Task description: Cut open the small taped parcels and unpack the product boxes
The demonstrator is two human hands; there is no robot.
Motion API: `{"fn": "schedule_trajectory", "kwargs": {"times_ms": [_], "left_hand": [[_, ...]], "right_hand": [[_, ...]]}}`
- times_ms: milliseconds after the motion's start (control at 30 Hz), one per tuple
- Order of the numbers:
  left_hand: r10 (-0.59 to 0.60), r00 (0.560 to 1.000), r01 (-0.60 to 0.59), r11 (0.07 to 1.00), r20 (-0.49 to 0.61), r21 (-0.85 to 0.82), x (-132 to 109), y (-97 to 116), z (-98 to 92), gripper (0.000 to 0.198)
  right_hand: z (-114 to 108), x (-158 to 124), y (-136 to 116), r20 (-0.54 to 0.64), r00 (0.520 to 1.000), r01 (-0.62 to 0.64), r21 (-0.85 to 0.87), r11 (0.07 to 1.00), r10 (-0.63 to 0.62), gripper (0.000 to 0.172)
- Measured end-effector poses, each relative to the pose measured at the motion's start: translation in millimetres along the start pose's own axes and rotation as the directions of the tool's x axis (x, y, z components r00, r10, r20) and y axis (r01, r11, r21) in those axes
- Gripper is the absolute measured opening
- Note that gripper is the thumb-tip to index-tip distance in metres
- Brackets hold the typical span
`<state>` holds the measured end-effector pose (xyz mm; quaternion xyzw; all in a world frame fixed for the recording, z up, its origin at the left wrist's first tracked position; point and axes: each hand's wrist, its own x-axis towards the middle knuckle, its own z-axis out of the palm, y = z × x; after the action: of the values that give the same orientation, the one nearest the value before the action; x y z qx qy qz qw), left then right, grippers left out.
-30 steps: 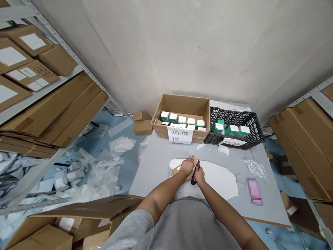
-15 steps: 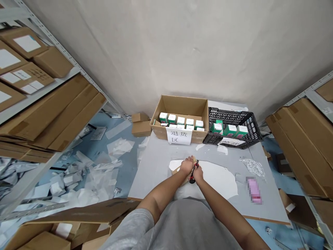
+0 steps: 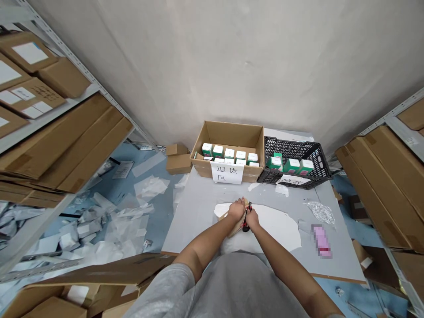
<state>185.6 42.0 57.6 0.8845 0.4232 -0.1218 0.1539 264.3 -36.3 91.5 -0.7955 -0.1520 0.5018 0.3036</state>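
Note:
In front of my body, my left hand (image 3: 237,209) is closed over a small brown cardboard box (image 3: 236,229), much of which it hides. My right hand (image 3: 252,217) grips a black and red utility knife (image 3: 245,222) right beside it, against the box's right side. Whether the blade touches the cardboard I cannot make out. Beneath both hands lies a white sheet (image 3: 278,227) with rounded, uneven edges, spread on the grey table (image 3: 188,216).
A cardboard carton (image 3: 232,130) and a black plastic crate (image 3: 319,161), both holding green-and-white boxes, stand at the table's back. Crumpled clear wrap (image 3: 321,213) and a blurred pink item (image 3: 321,240) lie right. Shelves (image 3: 76,104) flank the table; paper scraps (image 3: 112,238) litter the left floor.
The view has shifted slightly. My hands stay at the box with the knife, and a bit more of the box's lower part shows beneath my left hand.

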Motion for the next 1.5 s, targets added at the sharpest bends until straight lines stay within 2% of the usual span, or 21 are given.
{"fn": "schedule_trajectory", "kwargs": {"times_ms": [100, 167, 333, 467, 600, 833, 1033, 1233, 1433, 1500], "left_hand": [[0.022, 1.0, -0.021, 1.0, -0.021, 0.01, -0.8, -0.5, 1.6, 0.058], [0.039, 0.999, -0.039, 0.999, -0.033, 0.012, -1.9, -1.4, 2.8, 0.061], [0.067, 0.998, -0.067, 0.998, -0.014, 0.016, -6.2, -1.1, 4.6, 0.065], [0.047, 0.999, -0.047, 0.999, 0.005, 0.006, -10.5, 1.0, 2.7, 0.062], [0.058, 0.998, -0.058, 0.998, 0.009, -0.02, -12.7, 1.2, -2.2, 0.06], [0.036, 0.999, -0.036, 0.999, 0.02, -0.027, -13.1, 6.7, -3.2, 0.059], [0.023, 1.0, -0.022, 1.0, 0.019, -0.022, -14.4, 7.9, -1.6, 0.058], [0.022, 0.999, -0.022, 1.0, 0.034, -0.005, -11.8, 5.1, -3.8, 0.058], [0.018, 0.999, -0.017, 0.999, 0.033, -0.037, -12.8, 7.6, -5.7, 0.057], [0.008, 1.0, -0.007, 0.999, 0.024, -0.047, -13.5, 7.5, -6.8, 0.057]], "right_hand": [[0.8, -1.6, 14.7, 0.01, 0.998, 0.06, 0.034, 0.998, -0.06, 0.032], [3.5, -4.9, 26.6, -0.026, 0.996, 0.082, 0.104, 0.991, -0.08, 0.034], [10.6, -19.6, 41.0, -0.147, 0.989, 0.068, 0.249, 0.966, -0.032, 0.038], [15.3, -34.1, 38.1, -0.17, 0.983, 0.112, 0.226, 0.968, -0.074, 0.04], [19.7, -42.5, 35.8, -0.171, 0.984, 0.076, 0.175, 0.982, -0.046, 0.045], [21.3, -39.0, 33.1, -0.202, 0.978, 0.058, 0.057, 0.997, -0.045, 0.051], [14.2, -30.7, 14.3, -0.205, 0.979, 0.017, 0.074, 0.997, -0.001, 0.038], [18.3, -34.3, 16.3, -0.136, 0.991, 0.011, 0.116, 0.993, 0.005, 0.041], [15.6, -29.4, 6.3, -0.227, 0.974, 0.017, 0.049, 0.999, -0.006, 0.032], [15.5, -26.8, 8.2, -0.221, 0.975, 0.034, 0.048, 0.998, -0.023, 0.032]]}}
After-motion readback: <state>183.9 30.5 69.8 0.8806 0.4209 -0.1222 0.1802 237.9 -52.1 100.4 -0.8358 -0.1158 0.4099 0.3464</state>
